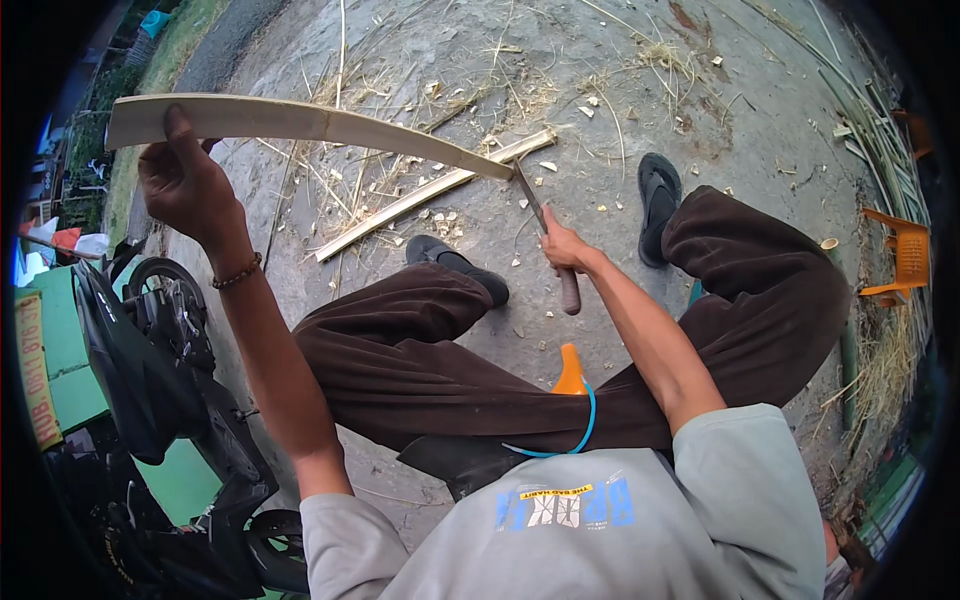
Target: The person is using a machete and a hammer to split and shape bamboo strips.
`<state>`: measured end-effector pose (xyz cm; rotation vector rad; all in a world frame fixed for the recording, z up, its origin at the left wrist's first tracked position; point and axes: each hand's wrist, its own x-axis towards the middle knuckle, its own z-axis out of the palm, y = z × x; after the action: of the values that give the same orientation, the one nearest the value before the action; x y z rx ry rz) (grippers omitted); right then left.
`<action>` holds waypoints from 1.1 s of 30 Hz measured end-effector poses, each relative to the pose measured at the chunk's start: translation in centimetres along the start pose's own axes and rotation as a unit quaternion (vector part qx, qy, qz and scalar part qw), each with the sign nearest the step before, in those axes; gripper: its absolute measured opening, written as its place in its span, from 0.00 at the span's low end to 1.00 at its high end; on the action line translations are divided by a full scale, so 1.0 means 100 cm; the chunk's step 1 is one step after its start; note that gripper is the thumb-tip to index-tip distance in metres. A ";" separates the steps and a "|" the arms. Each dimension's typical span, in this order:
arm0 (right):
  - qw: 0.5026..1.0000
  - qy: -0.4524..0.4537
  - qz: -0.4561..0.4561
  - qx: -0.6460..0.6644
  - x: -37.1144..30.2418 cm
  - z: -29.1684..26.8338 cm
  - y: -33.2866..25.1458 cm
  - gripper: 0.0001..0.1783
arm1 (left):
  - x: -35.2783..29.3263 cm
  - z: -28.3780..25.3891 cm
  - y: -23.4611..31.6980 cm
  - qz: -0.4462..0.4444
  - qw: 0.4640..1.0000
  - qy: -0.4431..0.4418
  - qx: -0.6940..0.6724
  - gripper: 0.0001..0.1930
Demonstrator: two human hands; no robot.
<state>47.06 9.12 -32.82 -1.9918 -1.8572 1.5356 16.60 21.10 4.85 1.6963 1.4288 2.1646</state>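
My left hand (190, 190), raised at the far left, pinches the wide end of a long pale split-bamboo strip (300, 121) between thumb and fingers. The strip bows down to the right, and its narrower end meets the blade of a knife (528, 189). Fingers of my right hand (567, 247) are wrapped round this knife where the blade joins its brown handle. Beneath the strip, a second bamboo piece (400, 207) lies slantwise on the ground, partly covered by the strip's tip and the blade.
Shavings and chips (440, 222) litter the concrete. My sandalled feet (660, 205) stand either side of the knife. An orange piece (570, 370) with a blue cord sits at my lap. A motorbike (180, 400) is at left; an orange plastic chair (908, 255) and bamboo strips (880, 140) are at right.
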 end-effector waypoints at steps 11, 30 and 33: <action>0.993 0.045 -0.108 -0.001 -0.030 -0.017 -0.019 0.40 | 0.036 -0.026 -0.044 -0.062 0.997 -0.037 -0.030 0.13; 0.892 0.043 -0.122 0.432 -0.054 -0.087 -0.135 0.33 | 0.029 -0.040 -0.055 -0.074 0.996 -0.041 -0.025 0.16; 0.857 -0.030 -0.180 0.482 -0.064 -0.102 -0.151 0.32 | 0.026 -0.038 -0.052 -0.068 0.996 -0.058 -0.030 0.19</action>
<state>43.43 14.53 -14.71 -1.0719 -0.9874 1.8470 10.15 23.15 3.41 1.6234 1.3920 1.9849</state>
